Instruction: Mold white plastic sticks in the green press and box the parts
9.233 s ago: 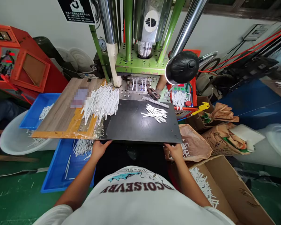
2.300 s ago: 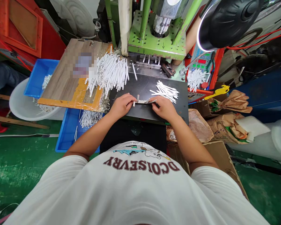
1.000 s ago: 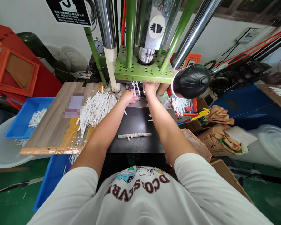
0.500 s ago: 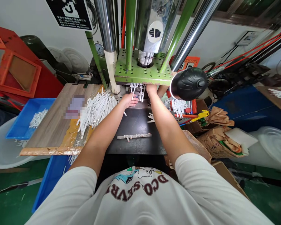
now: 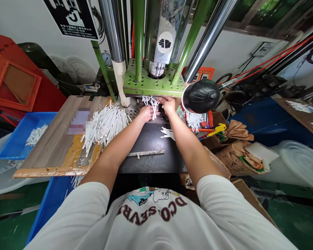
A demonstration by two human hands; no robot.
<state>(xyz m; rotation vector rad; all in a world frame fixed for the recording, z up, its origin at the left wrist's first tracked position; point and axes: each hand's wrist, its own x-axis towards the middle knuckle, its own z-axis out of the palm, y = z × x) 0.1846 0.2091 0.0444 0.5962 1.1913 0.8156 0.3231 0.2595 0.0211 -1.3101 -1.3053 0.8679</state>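
Note:
Under the green press plate [image 5: 151,91], a cluster of joined white plastic strips [image 5: 153,105] hangs between my two hands. My left hand [image 5: 146,114] has its fingers around the lower ends of the strips, with some of them lying across the fingers. On the other side, my right hand [image 5: 169,105] pinches the cluster's upper right end with thumb and fingers. Behind the hands is the dark metal mould area, mostly hidden by the plate and strips.
A large heap of white strips [image 5: 104,123] lies on the wooden board [image 5: 48,139] at left. More loose strips [image 5: 167,132] and a metal bar [image 5: 148,153] rest on the black table [image 5: 148,165]. A black lamp [image 5: 202,96] juts in at right, above a red bin [image 5: 210,119].
My right hand has come out from under the plate and now grips the strips' right end. The cluster has tilted and come forward. My left hand has shifted beneath it. The camera view moved slightly.

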